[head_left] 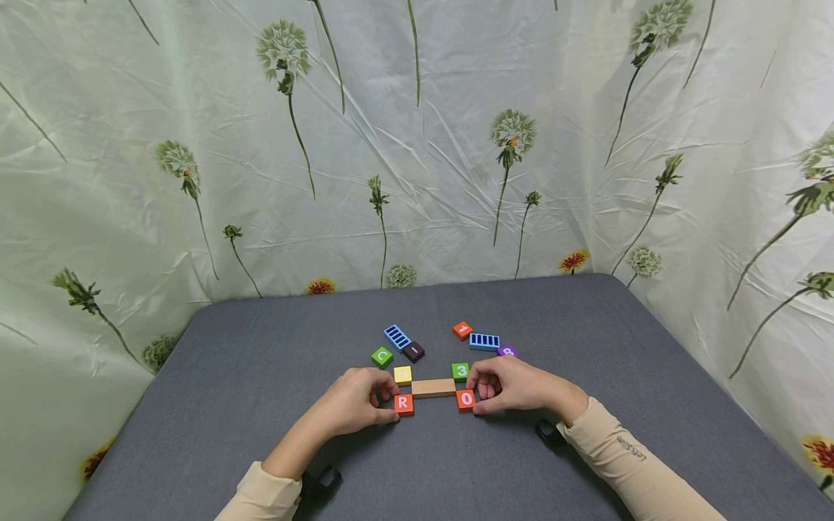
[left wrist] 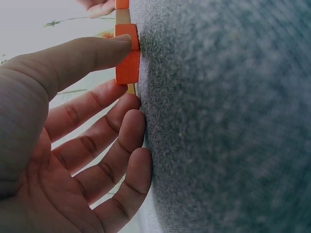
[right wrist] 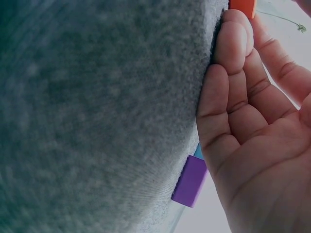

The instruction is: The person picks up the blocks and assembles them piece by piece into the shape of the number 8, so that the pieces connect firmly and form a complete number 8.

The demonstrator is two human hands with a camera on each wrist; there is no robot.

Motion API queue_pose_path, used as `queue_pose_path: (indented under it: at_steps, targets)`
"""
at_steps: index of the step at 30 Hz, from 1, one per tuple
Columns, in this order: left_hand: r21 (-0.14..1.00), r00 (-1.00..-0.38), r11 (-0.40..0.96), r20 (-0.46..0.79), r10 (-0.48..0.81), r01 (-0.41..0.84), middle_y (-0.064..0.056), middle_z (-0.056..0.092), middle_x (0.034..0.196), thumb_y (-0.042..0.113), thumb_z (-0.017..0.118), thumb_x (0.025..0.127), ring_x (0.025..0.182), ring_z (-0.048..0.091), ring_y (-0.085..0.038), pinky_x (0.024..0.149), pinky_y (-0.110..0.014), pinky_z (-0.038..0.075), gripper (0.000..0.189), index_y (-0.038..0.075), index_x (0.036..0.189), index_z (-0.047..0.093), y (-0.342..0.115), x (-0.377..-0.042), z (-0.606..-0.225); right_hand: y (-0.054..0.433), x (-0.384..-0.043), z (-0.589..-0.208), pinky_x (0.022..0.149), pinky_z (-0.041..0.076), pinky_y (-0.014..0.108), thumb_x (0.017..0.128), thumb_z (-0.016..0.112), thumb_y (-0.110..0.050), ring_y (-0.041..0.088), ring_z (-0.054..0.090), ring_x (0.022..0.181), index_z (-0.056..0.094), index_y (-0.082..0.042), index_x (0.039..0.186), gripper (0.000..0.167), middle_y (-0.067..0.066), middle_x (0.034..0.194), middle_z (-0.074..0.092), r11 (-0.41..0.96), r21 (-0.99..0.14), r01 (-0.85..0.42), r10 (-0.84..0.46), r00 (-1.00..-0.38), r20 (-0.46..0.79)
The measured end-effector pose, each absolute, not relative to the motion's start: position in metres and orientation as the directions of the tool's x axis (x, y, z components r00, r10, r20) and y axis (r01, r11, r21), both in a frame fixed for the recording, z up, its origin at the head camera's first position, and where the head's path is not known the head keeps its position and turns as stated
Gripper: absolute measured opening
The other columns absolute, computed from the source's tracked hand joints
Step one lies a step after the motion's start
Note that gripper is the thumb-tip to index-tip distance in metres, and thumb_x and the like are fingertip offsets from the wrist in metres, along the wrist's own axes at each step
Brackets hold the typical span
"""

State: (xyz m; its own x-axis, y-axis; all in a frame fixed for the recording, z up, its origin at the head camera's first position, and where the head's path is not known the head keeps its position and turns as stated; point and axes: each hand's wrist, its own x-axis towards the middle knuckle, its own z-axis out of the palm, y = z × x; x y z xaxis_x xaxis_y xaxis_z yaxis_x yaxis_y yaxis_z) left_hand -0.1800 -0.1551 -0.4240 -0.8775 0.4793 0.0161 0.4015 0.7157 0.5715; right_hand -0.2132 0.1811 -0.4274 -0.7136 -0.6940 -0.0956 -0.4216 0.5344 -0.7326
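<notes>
My left hand [head_left: 357, 398] pinches an orange block marked R [head_left: 404, 404] between thumb and index finger. In the left wrist view the thumb lies against this orange block [left wrist: 127, 68], the other fingers loosely curled below. My right hand [head_left: 517, 385] holds an orange block marked 0 [head_left: 465, 400] by its sides; only a corner of an orange block [right wrist: 243, 6] shows in the right wrist view. Between the two blocks lies a plain wooden block [head_left: 433, 388]. A yellow block [head_left: 402, 375] and a green block marked 3 [head_left: 460, 372] sit at its far corners.
Behind on the left lie a green C block [head_left: 381, 356], a dark block [head_left: 413, 352] and a blue striped block [head_left: 397, 337]. Behind on the right are an orange 1 block [head_left: 462, 331], another blue striped block [head_left: 484, 341] and a purple block [head_left: 507, 352]. Grey cloth [head_left: 260, 347] covers the table.
</notes>
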Motion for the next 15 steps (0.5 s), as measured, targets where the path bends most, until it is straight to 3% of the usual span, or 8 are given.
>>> queue_pose_path:
  at_steps: [15]
  targets:
    - [0.625, -0.869, 0.679, -0.001, 0.494, 0.385, 0.006, 0.068, 0.088, 0.020, 0.091, 0.085, 0.071, 0.060, -0.007, 0.063, -0.025, 0.050, 0.021, 0.018, 0.099, 0.075, -0.1646, -0.1848, -0.4222, 0.1811, -0.2145, -0.4273, 0.069, 0.047, 0.020, 0.090, 0.087, -0.024, 0.005, 0.057, 0.077, 0.070, -0.014, 0.107, 0.026, -0.004, 0.085, 0.062, 0.544, -0.731, -0.412, -0.691, -0.714, -0.113]
